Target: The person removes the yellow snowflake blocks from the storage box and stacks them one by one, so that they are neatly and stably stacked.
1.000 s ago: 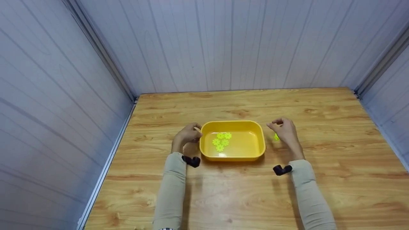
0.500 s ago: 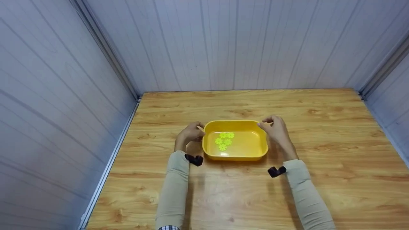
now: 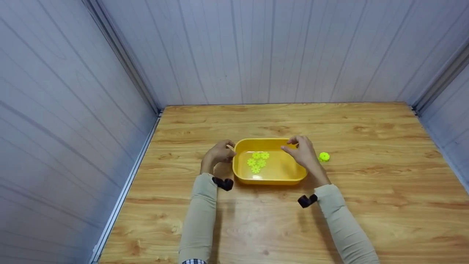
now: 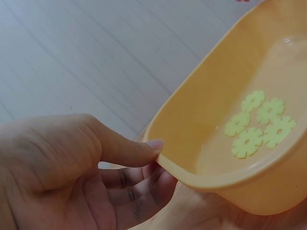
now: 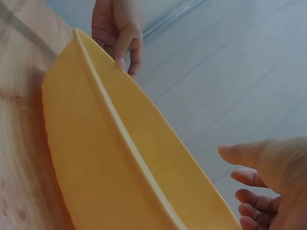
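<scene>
A yellow plastic basin (image 3: pixel 278 180) sits on the wooden table. Several lime-yellow, flower-shaped snowflake discs (image 4: pixel 247 142) lie flat on its bottom, towards the left half. My left hand (image 3: pixel 220 152) pinches the left rim, thumb on top and fingers curled beneath, as the left wrist view shows. Over the basin's right end hangs my right hand (image 3: pixel 303 152), thumb and fingers apart. In the right wrist view nothing shows between those fingers (image 5: pixel 252 177). Just right of the basin, a small pile of the same discs (image 3: pixel 324 157) lies on the table.
The wooden table (image 3: pixel 263 227) reaches back to a pale panelled wall (image 3: pixel 253 51). Another panelled wall (image 3: pixel 73 110) stands along the left side. Both sleeved forearms carry a black wrist camera mount (image 3: pixel 222 183).
My right hand has moved left, from beside the basin to above its right end, uncovering the disc pile. My left hand keeps its hold on the rim. The head view has shifted slightly.
</scene>
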A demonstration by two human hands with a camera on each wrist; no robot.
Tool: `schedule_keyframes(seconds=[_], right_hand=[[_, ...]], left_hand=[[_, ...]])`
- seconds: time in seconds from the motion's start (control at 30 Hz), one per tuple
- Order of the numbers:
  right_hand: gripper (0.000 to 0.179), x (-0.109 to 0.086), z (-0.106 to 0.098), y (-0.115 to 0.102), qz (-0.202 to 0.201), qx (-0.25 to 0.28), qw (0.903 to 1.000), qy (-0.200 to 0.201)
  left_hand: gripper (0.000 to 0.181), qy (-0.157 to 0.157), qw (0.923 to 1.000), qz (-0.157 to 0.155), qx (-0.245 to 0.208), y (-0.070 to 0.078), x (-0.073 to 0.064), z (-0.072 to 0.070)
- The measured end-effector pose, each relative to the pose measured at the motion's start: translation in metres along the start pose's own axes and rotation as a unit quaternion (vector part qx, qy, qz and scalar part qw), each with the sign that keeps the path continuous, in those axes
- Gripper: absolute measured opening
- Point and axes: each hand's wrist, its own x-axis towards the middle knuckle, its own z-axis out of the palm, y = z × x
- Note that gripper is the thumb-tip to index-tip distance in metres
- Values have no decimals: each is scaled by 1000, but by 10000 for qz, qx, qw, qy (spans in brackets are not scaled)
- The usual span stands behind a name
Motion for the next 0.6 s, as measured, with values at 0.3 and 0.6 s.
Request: schedule_keyframes(seconds=[0.3, 0.6], right_hand=[[39, 1, 24, -8, -244, -25, 9994, -262], [35, 1, 41, -14, -180, -42, 9986, -494]], left_hand=[[36, -9, 10000, 30, -48, -1, 0, 1], [37, -59, 9998, -46, -189, 0, 0, 0]])
